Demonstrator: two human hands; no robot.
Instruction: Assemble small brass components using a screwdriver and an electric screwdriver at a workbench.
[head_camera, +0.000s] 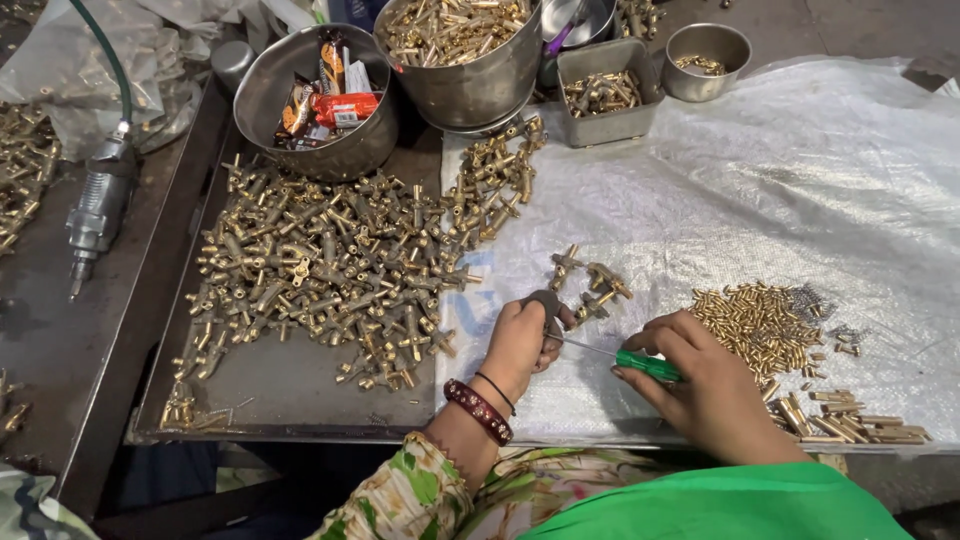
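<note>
Pinching a brass fitting (548, 300) tight in my left hand (520, 340), right hand (705, 385) wrapped round the screwdriver (625, 358); I'd keep the tip square, fitting steady.

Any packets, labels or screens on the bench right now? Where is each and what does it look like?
Snack wrappers: in the steel bowl at the top left, beyond the brass parts pile; one flat red-orange packet, one upright brown-and-orange, one white, one dark brown.
Screens, signs: none in view.
</note>
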